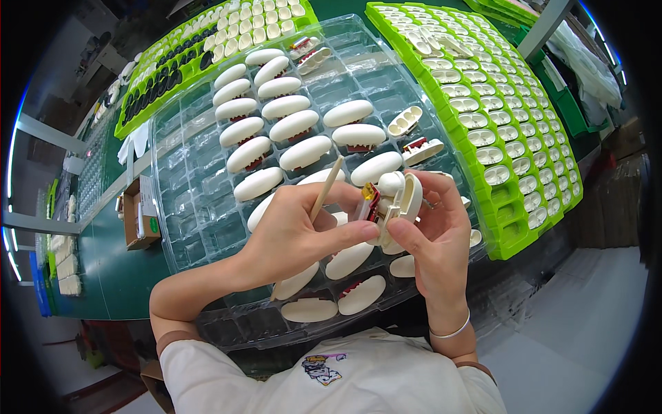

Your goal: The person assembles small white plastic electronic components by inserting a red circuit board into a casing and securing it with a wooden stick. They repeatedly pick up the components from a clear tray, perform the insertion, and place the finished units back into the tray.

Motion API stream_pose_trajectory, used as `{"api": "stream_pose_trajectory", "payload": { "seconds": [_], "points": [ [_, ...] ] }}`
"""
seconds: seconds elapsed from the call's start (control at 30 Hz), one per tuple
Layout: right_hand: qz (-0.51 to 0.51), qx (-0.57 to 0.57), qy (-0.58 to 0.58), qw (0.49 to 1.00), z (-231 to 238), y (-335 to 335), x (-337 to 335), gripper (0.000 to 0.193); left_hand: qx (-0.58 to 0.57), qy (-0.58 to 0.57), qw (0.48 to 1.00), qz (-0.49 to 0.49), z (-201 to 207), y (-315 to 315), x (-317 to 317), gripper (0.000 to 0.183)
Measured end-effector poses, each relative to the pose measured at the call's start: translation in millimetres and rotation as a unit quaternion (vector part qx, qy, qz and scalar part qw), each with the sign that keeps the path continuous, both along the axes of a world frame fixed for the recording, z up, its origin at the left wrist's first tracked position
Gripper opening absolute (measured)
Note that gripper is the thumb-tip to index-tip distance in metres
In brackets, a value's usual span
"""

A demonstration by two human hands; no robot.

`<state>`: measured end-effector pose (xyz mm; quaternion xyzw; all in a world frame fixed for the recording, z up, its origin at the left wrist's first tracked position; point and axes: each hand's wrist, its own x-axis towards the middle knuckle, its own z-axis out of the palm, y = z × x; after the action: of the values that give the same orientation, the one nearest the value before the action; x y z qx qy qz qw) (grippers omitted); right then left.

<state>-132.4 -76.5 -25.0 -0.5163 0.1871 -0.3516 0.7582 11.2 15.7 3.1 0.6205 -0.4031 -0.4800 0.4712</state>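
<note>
My left hand (pixel 296 224) is closed round a thin wooden stick (pixel 328 186), which slants up through its fingers. The same hand pinches a small red circuit board (pixel 369 201) with a yellow-orange part on its top. My right hand (pixel 441 238) grips an opened white plastic case (pixel 412 196), thumb on its near side. Board and case meet between the two hands; whether they are joined, I cannot tell. Under my hands lies a clear moulded tray (pixel 189 228) bearing rows of white oval cases (pixel 307 152), some with red boards showing along their edges.
A bright green tray (pixel 507 228) of hollow white case halves stands at the right. Another green tray (pixel 207 67) at the far left holds black and white shells. A small cardboard box (pixel 141 214) sits on the green table (pixel 114 276) at the left.
</note>
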Motion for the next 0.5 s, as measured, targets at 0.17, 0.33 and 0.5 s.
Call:
{"api": "stream_pose_trajectory", "payload": {
  "seconds": [0.17,0.33,0.5],
  "points": [
    [0.020,0.014,-0.012,1.000,-0.7,-0.6,-0.6,0.046,0.013,0.019,1.000,-0.020,3.7,-2.9,3.4,0.028],
    [0.089,0.088,-0.021,0.992,-2.8,-5.1,0.2,0.046,0.038,-0.014,0.999,-0.025,7.7,-5.0,4.1,0.025],
    [0.107,0.115,-0.011,0.988,-1.5,-4.7,1.6,0.045,0.066,-0.021,0.997,-0.025,8.0,-3.5,3.3,0.022]
  ]
}}
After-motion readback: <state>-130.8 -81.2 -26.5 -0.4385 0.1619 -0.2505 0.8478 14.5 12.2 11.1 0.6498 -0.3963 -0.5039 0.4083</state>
